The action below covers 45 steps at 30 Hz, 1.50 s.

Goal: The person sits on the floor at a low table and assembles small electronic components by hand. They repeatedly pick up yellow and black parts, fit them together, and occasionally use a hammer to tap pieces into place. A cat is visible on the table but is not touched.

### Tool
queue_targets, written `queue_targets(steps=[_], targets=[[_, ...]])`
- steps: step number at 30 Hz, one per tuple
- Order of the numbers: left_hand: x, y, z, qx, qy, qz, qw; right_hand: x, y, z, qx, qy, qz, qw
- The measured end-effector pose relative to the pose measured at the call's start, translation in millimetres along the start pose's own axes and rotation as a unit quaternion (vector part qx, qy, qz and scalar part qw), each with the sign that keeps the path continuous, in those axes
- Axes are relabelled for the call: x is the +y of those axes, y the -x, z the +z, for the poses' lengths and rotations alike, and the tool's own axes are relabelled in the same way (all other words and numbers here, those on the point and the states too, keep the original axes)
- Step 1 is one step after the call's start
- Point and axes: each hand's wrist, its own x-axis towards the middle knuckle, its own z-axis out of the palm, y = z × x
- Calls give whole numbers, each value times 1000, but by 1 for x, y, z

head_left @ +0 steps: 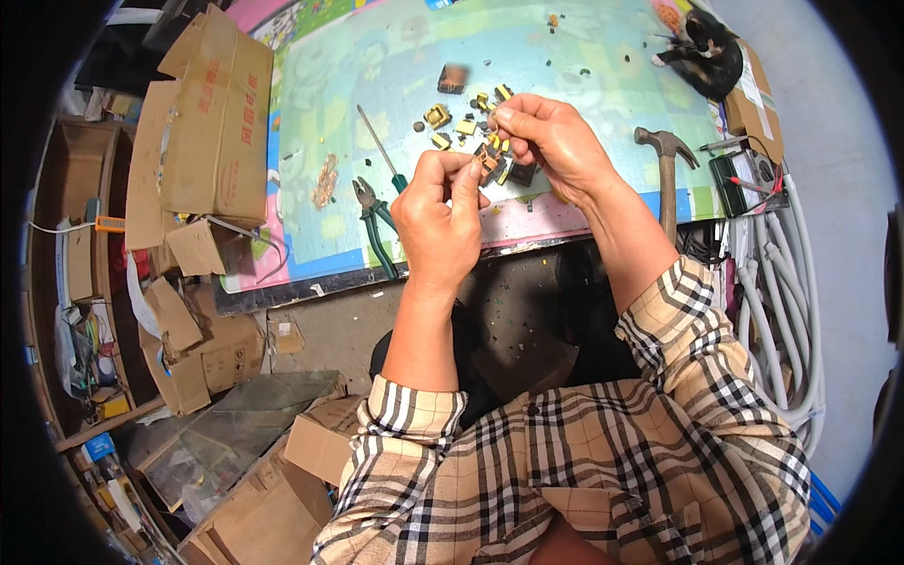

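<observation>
My left hand (441, 212) is closed, pinching a small copper-wound coil (488, 164) between thumb and fingertips. Just above and to its right, my right hand (556, 141) is closed in a pinch over something too small to make out, perhaps wire. Beneath and around both hands lie small yellow and black transformer parts, among them a yellow bobbin (437, 116). A dark block with a copper winding (453, 78) lies farther back. Left of my left hand are green-handled pliers (375, 226) and a screwdriver (379, 148) with a green handle.
A hammer (667, 169) lies right of my right hand, beside a multimeter (739, 185) with probes. A black-and-white cat (704, 58) lies at the far right. Copper wire scraps (325, 181) and a tall cardboard box (215, 122) are at left. Grey hoses (786, 292) hang at right.
</observation>
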Motion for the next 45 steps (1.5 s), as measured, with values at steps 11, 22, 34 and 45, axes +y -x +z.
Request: queue_targets(steps=[11,22,34,45], targets=[[-7,-10,-2,-36,202,-164,965,-3,8,9,-52,69,-3,996],[4,1,-10,-31,170,-201,964,-9,-14,-20,53,-129,-34,990],[-10,-1,-8,-8,9,-113,993,-10,9,4,-107,199,-46,973],[-10,-1,-8,-11,50,-121,991,-9,7,4,-129,175,-18,976]])
